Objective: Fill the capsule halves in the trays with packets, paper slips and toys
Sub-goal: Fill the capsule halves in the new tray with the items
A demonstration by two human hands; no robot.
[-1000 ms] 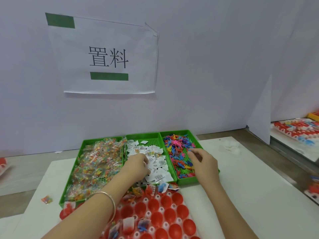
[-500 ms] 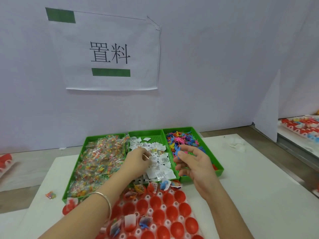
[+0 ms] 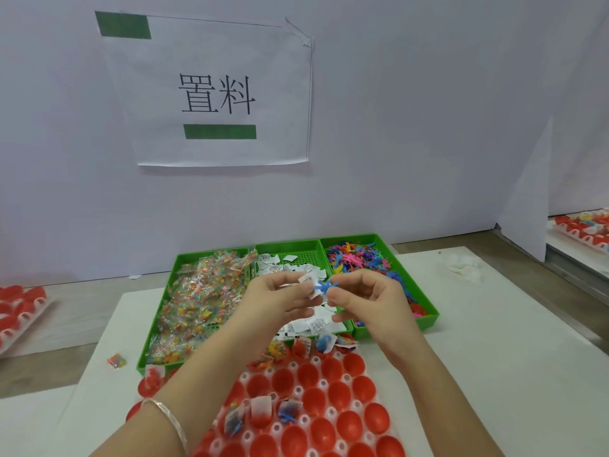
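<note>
We see the small blue splayed plastic toy (image 3: 325,286) lying roughly crosswise, its limbs reaching toward both hands. Our right hand (image 3: 369,301), fingers curled, pinches it. Our left hand (image 3: 280,298) pinches a small white paper slip (image 3: 309,281) touching the toy. Both hang over the middle green plastic tray (image 3: 296,255), beyond the red capsule halves (image 3: 308,374).

Red capsule halves (image 3: 308,374) sit in a white tray (image 3: 329,412); green bins (image 3: 425,301) hold many-coloured toys (image 3: 356,258), white slips (image 3: 316,324), and a blue toy (image 3: 324,286)
</note>
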